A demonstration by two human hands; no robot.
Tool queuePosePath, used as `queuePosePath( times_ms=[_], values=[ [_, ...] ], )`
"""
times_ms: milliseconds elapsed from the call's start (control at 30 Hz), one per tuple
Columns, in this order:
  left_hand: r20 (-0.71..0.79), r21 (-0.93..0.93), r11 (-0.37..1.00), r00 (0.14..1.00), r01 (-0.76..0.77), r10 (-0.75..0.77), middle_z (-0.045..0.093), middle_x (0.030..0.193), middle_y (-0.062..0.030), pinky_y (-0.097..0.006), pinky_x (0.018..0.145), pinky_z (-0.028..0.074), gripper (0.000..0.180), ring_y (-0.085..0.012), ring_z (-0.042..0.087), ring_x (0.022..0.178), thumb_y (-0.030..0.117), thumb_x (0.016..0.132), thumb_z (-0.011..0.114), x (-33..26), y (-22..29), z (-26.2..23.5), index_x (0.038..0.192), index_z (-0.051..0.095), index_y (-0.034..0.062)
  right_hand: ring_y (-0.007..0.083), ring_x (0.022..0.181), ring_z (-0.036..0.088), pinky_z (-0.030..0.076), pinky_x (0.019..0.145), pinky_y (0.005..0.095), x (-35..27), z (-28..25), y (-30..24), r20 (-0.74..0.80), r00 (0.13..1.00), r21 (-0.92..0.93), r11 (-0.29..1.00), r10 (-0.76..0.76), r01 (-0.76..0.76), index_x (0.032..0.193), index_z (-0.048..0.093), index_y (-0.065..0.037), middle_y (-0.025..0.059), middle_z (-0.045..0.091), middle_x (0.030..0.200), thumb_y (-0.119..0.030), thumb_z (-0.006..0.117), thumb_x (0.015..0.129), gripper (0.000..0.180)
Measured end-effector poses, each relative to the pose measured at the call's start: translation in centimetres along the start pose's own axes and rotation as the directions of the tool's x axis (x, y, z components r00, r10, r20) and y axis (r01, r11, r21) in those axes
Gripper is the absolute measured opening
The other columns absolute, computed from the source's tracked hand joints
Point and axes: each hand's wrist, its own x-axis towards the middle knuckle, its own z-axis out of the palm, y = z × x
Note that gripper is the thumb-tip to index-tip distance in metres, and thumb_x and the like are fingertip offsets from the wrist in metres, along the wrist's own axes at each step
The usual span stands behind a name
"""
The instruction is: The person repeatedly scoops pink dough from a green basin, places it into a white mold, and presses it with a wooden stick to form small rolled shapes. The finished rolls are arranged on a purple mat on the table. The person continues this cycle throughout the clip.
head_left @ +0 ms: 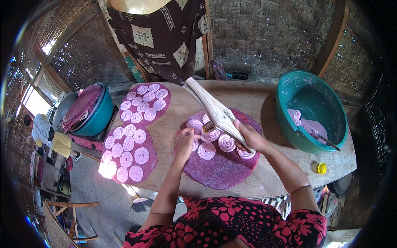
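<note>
My right hand (251,138) grips the lower end of a wooden hand press (221,115), which tilts up to the left over a round purple mat (219,171). Beneath the press its short brassy nozzle (209,126) sits close above the pink dough swirls. My left hand (185,141) is beside the nozzle at the mat's left edge, fingers curled in, with one finger reaching toward a swirl; what they pinch, if anything, is too small to tell. Several coiled swirls (206,151) lie across the far half of this mat, partly hidden by the press and my hands.
Two more purple mats with swirls (143,107) (128,144) lie at left. A green basin (285,103) with pink dough (312,127) stands at right, near a yellow cup (321,168). Beyond the table's left end are a stacked blue tub (103,115) and another person (43,128).
</note>
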Motion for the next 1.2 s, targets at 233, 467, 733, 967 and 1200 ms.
queuePosePath(
  times_ms=[233,467,733,967,1200],
  values=[
    [-0.188,0.376,0.927,0.978,-0.012,0.089,0.053,0.137,-0.0009,-0.050,0.101,0.032,0.047,-0.0346,0.047,0.117,0.048,0.101,0.041,-5.1,0.1,0.8,0.099,0.078,0.0181,0.0131,0.045,0.050,0.037,0.041,0.0290,-2.1,-0.6,0.4,0.021,1.000,0.071,0.997,-0.012,0.011,0.092,0.058,-0.004,0.0052,0.053,0.057,-0.061,0.035,0.101,0.062],
    [-0.193,0.488,0.869,0.959,-0.088,0.205,0.052,0.140,-0.0039,-0.052,0.102,0.032,0.035,-0.0392,0.045,0.118,0.039,0.097,0.053,-7.4,0.5,1.8,0.098,0.078,0.0135,0.0127,0.047,0.050,0.039,0.043,0.0283,-3.9,-0.9,1.1,0.018,0.999,0.136,0.990,-0.041,0.038,0.096,0.060,-0.005,0.0050,0.053,0.059,-0.063,0.033,0.101,0.064],
    [-0.152,0.532,0.818,0.926,-0.218,0.346,0.054,0.139,-0.0060,-0.051,0.107,0.030,0.037,-0.0367,0.047,0.120,0.039,0.094,0.058,-8.1,7.3,-3.3,0.102,0.076,0.0078,0.0117,0.046,0.049,0.039,0.042,0.0268,-5.7,-1.2,-0.6,0.031,0.999,0.110,0.994,-0.025,0.021,0.100,0.059,-0.005,0.0047,0.053,0.059,-0.062,0.031,0.101,0.064],
    [0.129,0.019,0.848,0.843,-0.529,0.523,0.061,0.129,-0.0112,-0.039,0.103,0.043,0.041,-0.0290,0.056,0.121,0.033,0.087,0.074,-5.1,17.9,-10.7,0.115,0.067,0.0041,0.0093,0.065,0.057,0.050,0.054,0.0242,-7.1,0.1,-10.0,0.455,0.885,-0.118,0.979,-0.097,0.168,0.115,0.058,-0.003,0.0033,0.055,0.075,-0.081,0.036,0.088,0.085],
    [0.370,0.113,0.929,0.882,-0.353,0.291,0.065,0.114,-0.0060,-0.037,0.096,0.047,0.040,-0.0216,0.061,0.108,0.021,0.087,0.070,-7.6,13.7,-8.1,0.125,0.062,0.0100,0.0416,0.061,0.064,0.051,0.061,0.0512,-9.0,3.5,-11.8,0.291,0.836,-0.853,0.270,-0.465,0.447,0.095,0.071,-0.006,0.0217,0.064,0.068,-0.061,0.053,0.092,0.057]
  ],
)
